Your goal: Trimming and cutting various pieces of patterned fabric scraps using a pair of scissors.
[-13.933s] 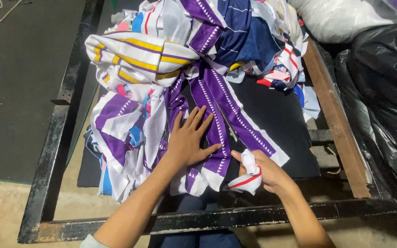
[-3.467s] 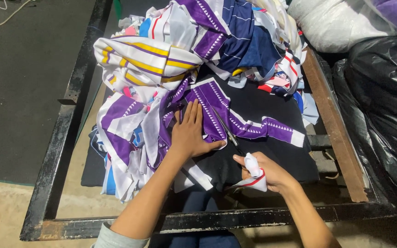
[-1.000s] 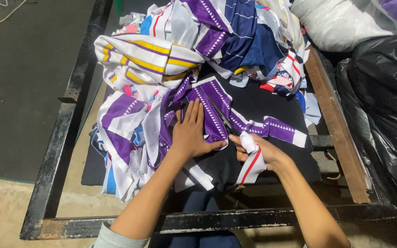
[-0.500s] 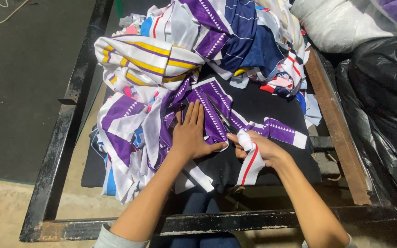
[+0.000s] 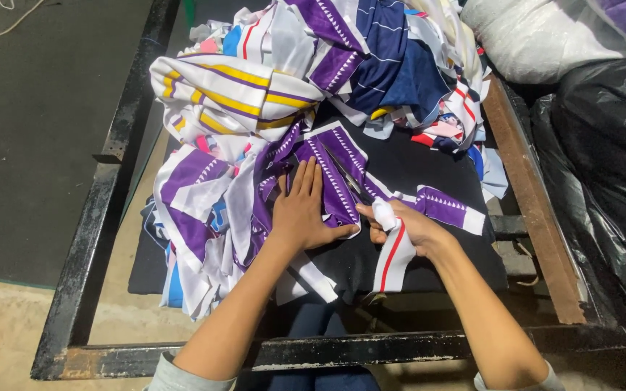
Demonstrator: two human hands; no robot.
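Note:
My left hand (image 5: pixel 304 210) lies flat, palm down, on a purple and white patterned fabric strip (image 5: pixel 335 170) that runs across a black cloth (image 5: pixel 429 166). My right hand (image 5: pixel 407 226) is closed just right of it, thumb nearly touching my left thumb. It grips what looks like scissors (image 5: pixel 348 177), with thin dark blades pointing up-left along the purple strip. A white cloth with a red stripe (image 5: pixel 393 250) is wrapped at the hand and hangs below it. The strip's right end (image 5: pixel 447 208) lies past my right hand.
A heap of fabric pieces (image 5: pixel 255 101) in purple, white, yellow and navy fills the back and left of the black metal frame table (image 5: pixel 96 239). A rusty frame rail (image 5: pixel 523 195) runs along the right. Black plastic bags (image 5: pixel 610 188) and a white sack (image 5: pixel 537 36) stand beyond it.
My right hand has moved up and left from the black cloth's near edge to the purple strip beside my left hand. My left hand has stayed pressed on the fabric.

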